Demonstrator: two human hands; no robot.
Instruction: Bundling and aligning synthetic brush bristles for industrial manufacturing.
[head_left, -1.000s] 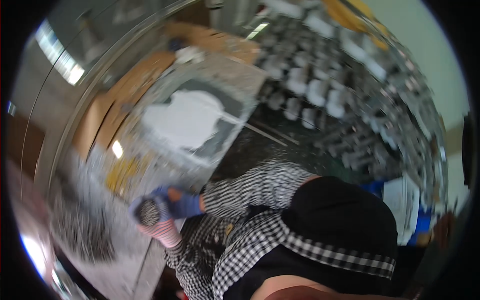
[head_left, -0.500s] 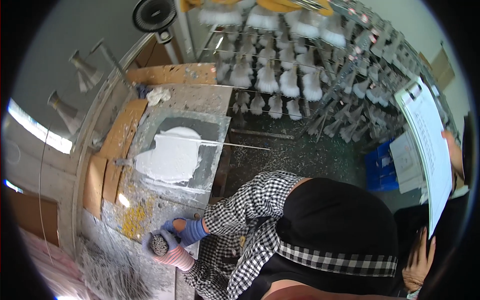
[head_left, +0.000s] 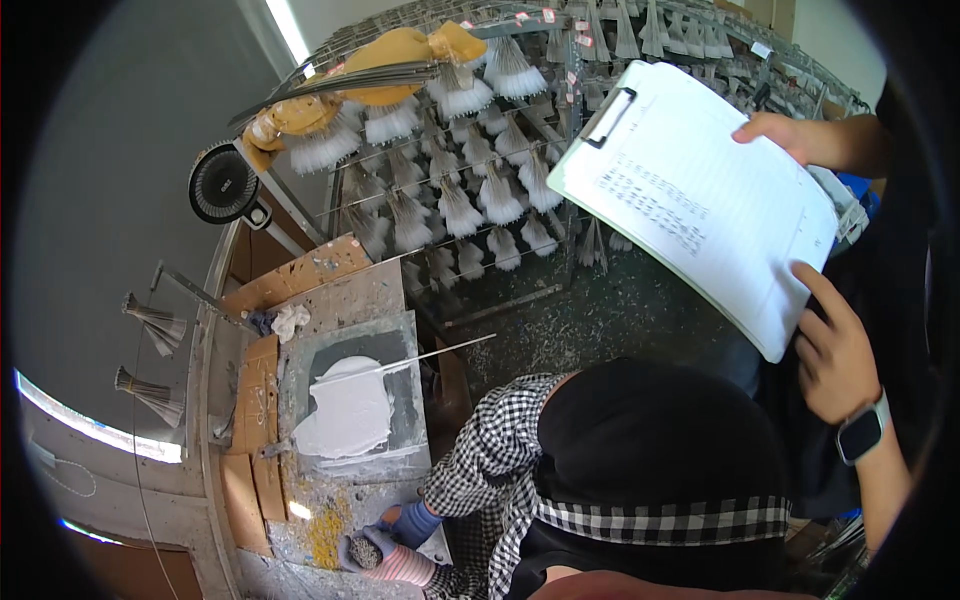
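My right hand (head_left: pixel 840 365) rests fingers curled on the clipboard's (head_left: pixel 690 190) lower edge; my left hand (head_left: pixel 775 130) pinches its top. At seven o'clock a seated person (head_left: pixel 620 480) blocks the desk (head_left: pixel 340 400) with white paste (head_left: pixel 345 410).

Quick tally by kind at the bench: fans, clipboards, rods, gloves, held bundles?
fan: 1
clipboard: 1
rod: 1
gloves: 2, blue glove and striped glove
bundle: 1
Total: 6
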